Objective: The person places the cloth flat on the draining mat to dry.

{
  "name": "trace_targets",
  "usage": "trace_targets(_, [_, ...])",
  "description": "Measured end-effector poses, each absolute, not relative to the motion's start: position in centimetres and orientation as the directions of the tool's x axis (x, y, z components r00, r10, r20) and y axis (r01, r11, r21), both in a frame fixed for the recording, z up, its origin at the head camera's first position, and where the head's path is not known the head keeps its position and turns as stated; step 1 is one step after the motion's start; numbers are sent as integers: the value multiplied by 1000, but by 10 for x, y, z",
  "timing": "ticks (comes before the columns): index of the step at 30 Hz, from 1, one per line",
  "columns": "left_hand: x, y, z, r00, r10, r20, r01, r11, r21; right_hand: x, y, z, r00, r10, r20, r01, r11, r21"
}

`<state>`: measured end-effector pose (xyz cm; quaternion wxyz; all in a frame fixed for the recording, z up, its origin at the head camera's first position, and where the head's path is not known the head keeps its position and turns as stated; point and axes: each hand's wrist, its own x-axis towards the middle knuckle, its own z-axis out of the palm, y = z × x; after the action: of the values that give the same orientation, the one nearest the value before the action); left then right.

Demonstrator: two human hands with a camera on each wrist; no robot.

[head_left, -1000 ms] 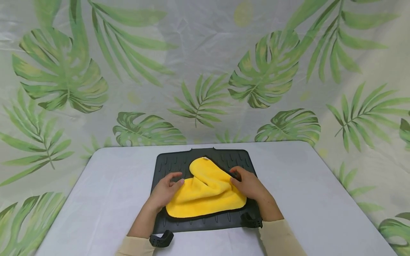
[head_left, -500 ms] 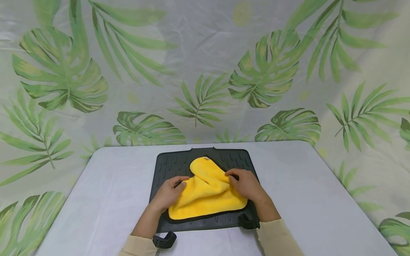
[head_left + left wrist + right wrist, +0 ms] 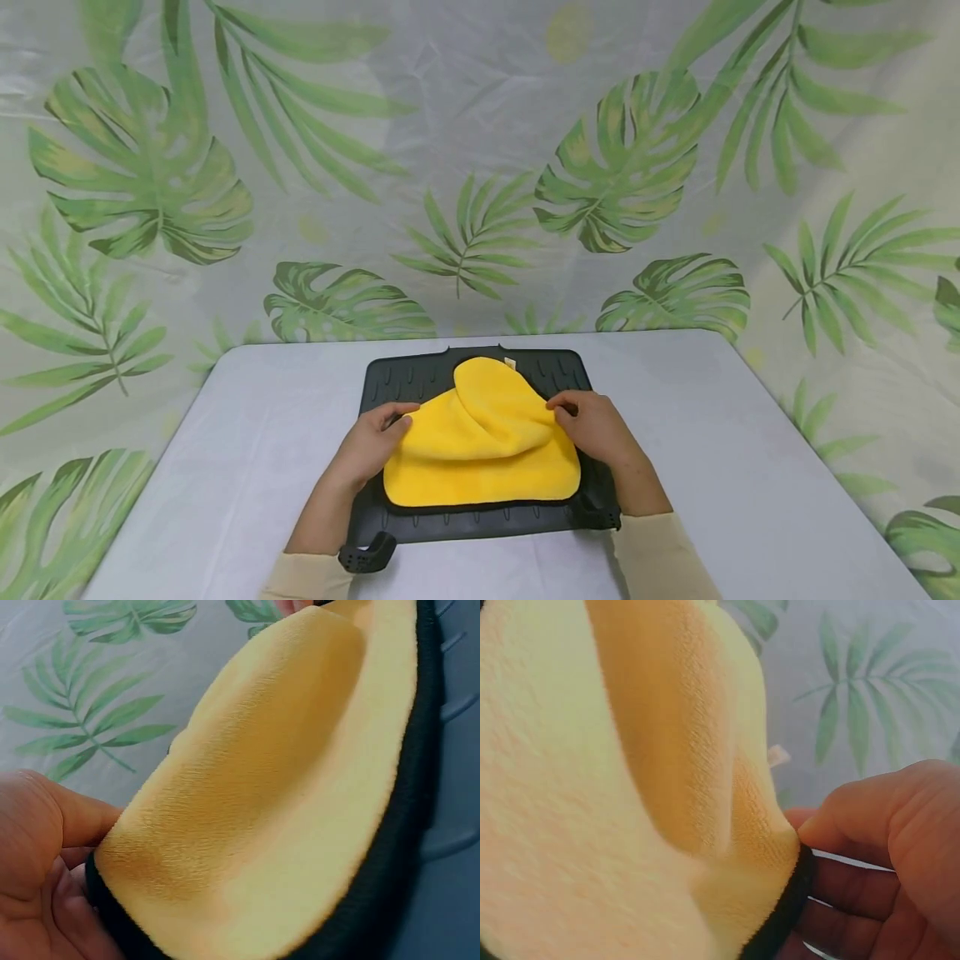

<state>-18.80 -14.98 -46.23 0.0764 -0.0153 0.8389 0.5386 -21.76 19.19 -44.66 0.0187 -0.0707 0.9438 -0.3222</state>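
Head view: my left hand [image 3: 369, 443] and right hand [image 3: 595, 425] each pinch yellow cloth [image 3: 483, 450] edge, fingers curled, over black mat [image 3: 405, 379].

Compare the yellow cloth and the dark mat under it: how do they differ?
The yellow cloth is plush and partly lifted into a fold; the mat is ribbed and lies flat on the table. The cloth is smaller, leaving mat border showing. The left hand and right hand pinch the cloth, not the mat.

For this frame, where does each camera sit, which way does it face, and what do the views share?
Head: above, facing forward and down at the table; both hands and sleeves show, left hand, right hand.
Left wrist: beside the left hand, facing the yellow cloth.
Right wrist: beside the right hand, facing the cloth.
Shared: the yellow cloth, pinched at both sides.
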Motion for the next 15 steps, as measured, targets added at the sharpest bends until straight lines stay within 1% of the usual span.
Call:
trace_targets(8, [-186, -160, -454, -985, 69, -157, -111, 445, 889, -218, 202, -443, -992, -127, -24, -89, 802, -591])
trace_targets(15, [-184, -169, -447, -979, 48, -196, -149, 482, 864, -219, 208, -441, -992, -97, -84, -34, 831, -556])
